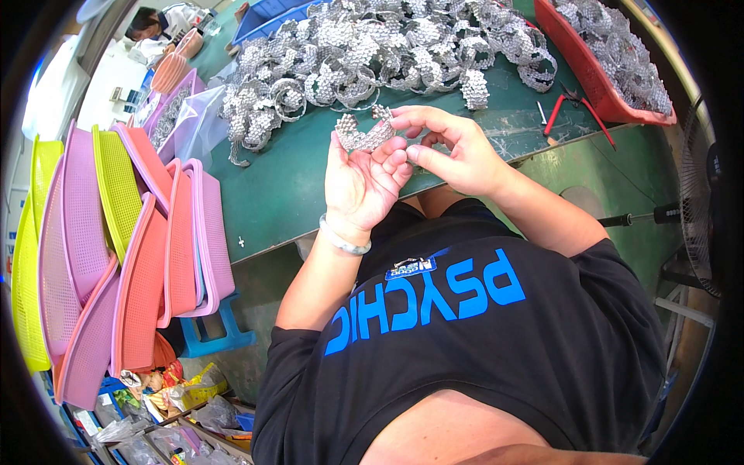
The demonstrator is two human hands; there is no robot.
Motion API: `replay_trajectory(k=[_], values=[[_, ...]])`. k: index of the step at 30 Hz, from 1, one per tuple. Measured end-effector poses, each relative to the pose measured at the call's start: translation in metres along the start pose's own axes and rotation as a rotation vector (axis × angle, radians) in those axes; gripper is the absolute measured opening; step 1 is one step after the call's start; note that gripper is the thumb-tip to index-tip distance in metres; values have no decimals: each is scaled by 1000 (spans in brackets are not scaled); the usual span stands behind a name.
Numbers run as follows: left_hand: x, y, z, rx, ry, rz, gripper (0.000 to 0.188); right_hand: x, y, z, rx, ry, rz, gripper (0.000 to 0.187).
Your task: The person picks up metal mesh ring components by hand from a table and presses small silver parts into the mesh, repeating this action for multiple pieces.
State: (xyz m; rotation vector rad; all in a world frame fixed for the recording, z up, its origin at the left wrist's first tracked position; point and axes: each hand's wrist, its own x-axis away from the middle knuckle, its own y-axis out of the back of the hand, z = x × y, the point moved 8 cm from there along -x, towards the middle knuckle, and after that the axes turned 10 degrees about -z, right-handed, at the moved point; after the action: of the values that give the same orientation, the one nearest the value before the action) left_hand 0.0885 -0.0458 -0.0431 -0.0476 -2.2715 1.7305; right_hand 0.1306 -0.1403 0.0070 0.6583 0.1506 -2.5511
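A silvery honeycomb-textured bracelet (364,137), curved with a gap at its top, is held up over the near edge of the green table. My left hand (363,182), palm up, has its fingers curled round the lower part. From the right, my right hand (449,147) pinches the bracelet's right end between thumb and forefinger. Just beyond, a large pile of similar silvery bracelets (349,62) spreads over the table. A pale bangle (343,236) circles my left wrist.
Red-handled pliers (577,116) lie on the table (287,178) at right, beside a red basket (558,46) of more silvery pieces. Stacked coloured baskets (139,279) crowd the left, with a blue stool (213,329) below. A fan (697,194) stands far right; another person (159,31) sits far left.
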Motion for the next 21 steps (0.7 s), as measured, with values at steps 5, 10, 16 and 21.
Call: replay_trajectory(k=[5,10,16,21], values=[[2,-2,-2,9,-31,-9,68,-1,-1,-11,-51,-96,6,31],[5,1,-9,-68,-143,-111,61,0,0,-14,-49,-114,14,33],[10,0,-13,-109,-238,-194,55,-1,-1,-22,-71,-161,26,34],[11,-2,-12,-131,-253,-205,54,-1,1,-28,-71,-166,21,33]])
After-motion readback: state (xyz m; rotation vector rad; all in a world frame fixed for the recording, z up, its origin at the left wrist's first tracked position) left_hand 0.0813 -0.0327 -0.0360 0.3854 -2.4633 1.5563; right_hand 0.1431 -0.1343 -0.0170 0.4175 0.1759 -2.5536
